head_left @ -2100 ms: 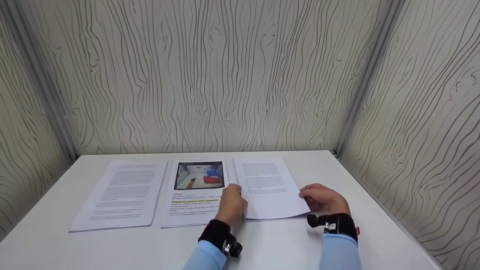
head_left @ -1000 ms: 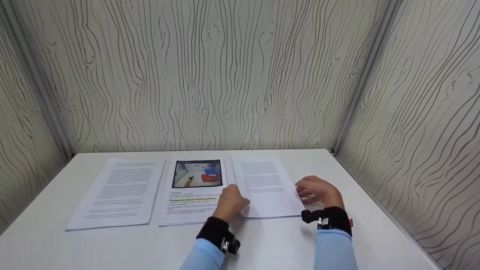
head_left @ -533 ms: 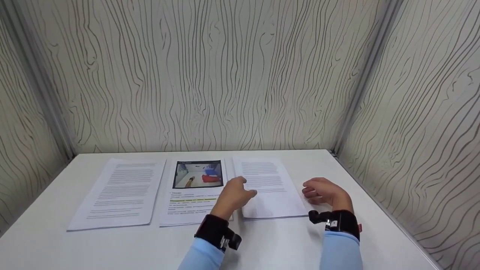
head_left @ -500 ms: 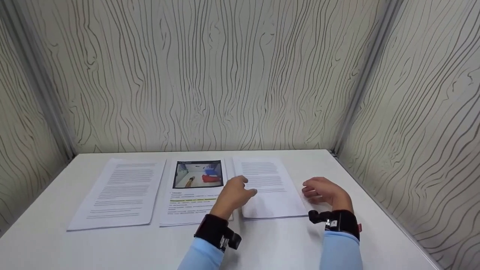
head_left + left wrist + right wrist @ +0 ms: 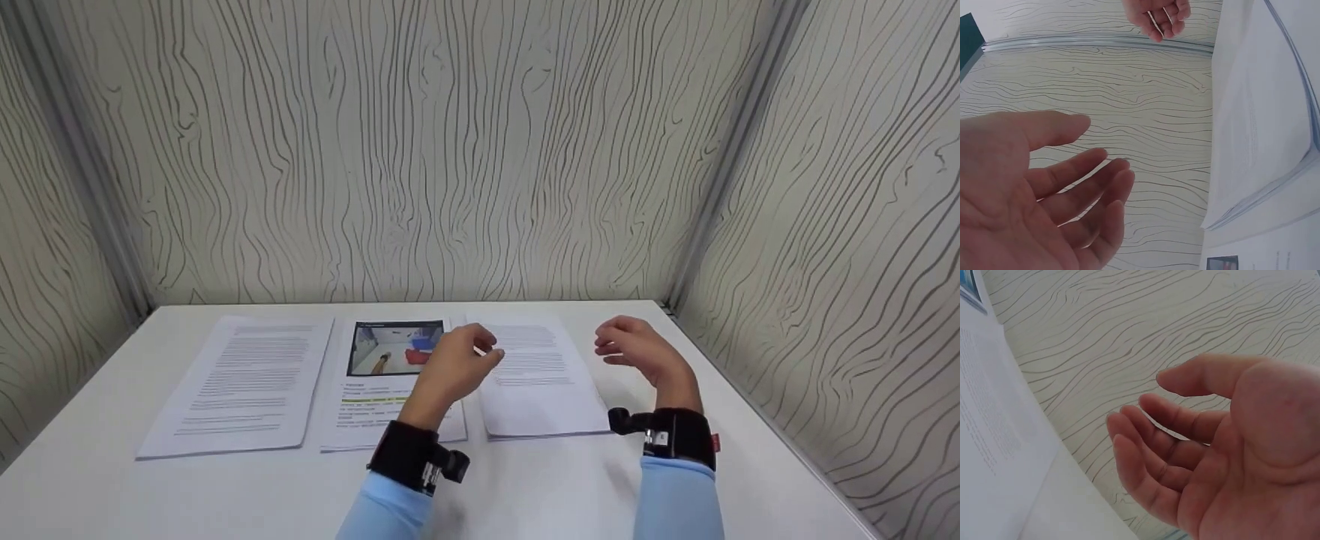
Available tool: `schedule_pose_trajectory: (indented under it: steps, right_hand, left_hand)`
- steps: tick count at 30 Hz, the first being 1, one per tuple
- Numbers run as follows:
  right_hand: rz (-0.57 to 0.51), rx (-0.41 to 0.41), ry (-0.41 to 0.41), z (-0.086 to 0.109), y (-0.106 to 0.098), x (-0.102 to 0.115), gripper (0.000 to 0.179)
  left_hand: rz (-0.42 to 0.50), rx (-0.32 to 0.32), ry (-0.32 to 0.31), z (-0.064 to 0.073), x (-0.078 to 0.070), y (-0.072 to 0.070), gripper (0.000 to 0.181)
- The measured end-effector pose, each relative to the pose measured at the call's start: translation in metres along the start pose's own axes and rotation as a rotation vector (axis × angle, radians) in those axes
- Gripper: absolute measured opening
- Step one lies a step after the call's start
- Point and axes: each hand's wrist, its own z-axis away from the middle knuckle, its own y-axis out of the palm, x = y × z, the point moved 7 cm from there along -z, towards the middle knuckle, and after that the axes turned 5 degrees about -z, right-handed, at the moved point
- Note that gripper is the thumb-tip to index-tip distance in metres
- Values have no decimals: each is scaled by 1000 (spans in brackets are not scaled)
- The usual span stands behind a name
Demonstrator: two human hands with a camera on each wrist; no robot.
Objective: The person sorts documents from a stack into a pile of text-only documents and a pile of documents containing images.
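Both hands are raised above the table and hold nothing. My left hand [image 5: 456, 364] hovers over the gap between the middle and right paper stacks, its fingers loosely bent with the thumb apart, as the left wrist view shows. My right hand [image 5: 641, 351] is in the air just right of the right paper stack [image 5: 546, 412], fingers relaxed and thumb apart from them in the right wrist view. Printed text covers the upper part of that stack. The middle paper stack [image 5: 367, 435] bears a colour picture and a yellow highlighted line; my left hand hides part of it.
A third paper stack [image 5: 244, 382], printed with text, lies at the left of the white table [image 5: 247, 499]. The three stacks lie side by side. Wood-grain patterned panels [image 5: 420, 150] enclose the table at the back and both sides.
Earlier both hands were at the right stack's edges, with its lower right corner slightly raised. They have let go and lifted up and away, and the stack lies flat.
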Motion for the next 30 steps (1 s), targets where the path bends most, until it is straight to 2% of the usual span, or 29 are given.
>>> schedule_pose_trajectory:
  steps: [3,8,11,13,16,20,23,26,28,30]
  right_hand:
    - [-64,16,-71,0,8,22,20]
    - [-332,86,-161,-2,38,60,10]
    - [-438,148,-213,-2,70,83,9]
    - [-456,193,-246,1,96,98,9]
    - [-437,266,-278,7,136,117,7]
    - [-409,350,-284,10,191,138,7]
    - [-462,407,-235,10,233,144,10]
    - [-537,433,-160,8,274,144,10]
    - [-564,419,-116,5,298,141,9]
    - [-559,385,-81,2,317,136,14]
  left_hand:
    - [-4,-20,29,3,-4,-19,22]
    - [-14,-93,78,11,-8,-61,15]
    - [-17,-165,87,17,-6,-91,13]
    - [-33,-201,70,24,-1,-112,13]
    - [-93,-227,35,35,15,-142,14]
    - [-181,-222,-13,53,50,-184,20]
    - [-253,-235,-71,68,86,-213,26]
    - [-314,-262,-173,83,129,-237,33]
    - [-338,-281,-266,91,158,-249,38]
    - [-341,-294,-356,97,186,-257,41]
